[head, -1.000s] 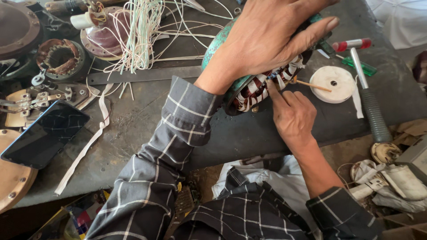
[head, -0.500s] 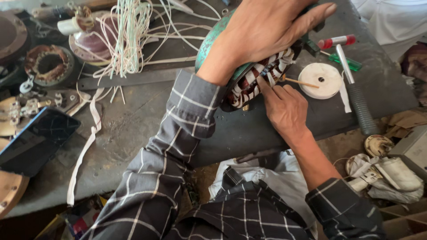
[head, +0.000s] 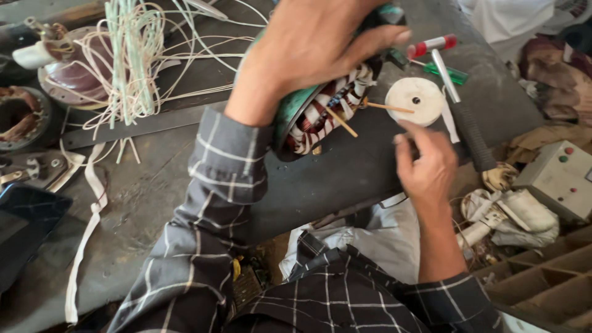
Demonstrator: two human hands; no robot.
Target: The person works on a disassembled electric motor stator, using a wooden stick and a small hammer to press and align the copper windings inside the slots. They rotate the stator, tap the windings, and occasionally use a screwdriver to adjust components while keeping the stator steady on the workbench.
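My left hand (head: 314,46) grips a green motor stator (head: 320,111) from above and holds it tilted on the dark workbench (head: 345,172). Its copper windings with white insulation face me, and thin wooden sticks (head: 340,121) poke out of the slots. My right hand (head: 425,163) hovers just right of the stator, below a white roll of tape (head: 414,100). Its fingers are loosely curled and I cannot make out anything in them.
A red-headed hammer (head: 459,92) with a black grip lies right of the tape roll. A bundle of white and green cords (head: 132,61) hangs at the back left beside motor parts (head: 24,117). A dark phone (head: 24,228) lies at the left edge. A grey switch box (head: 558,179) sits at the right.
My right hand has pulled back from the stator windings and moved right and down. My left hand keeps its grip on the stator. The view has shifted closer.
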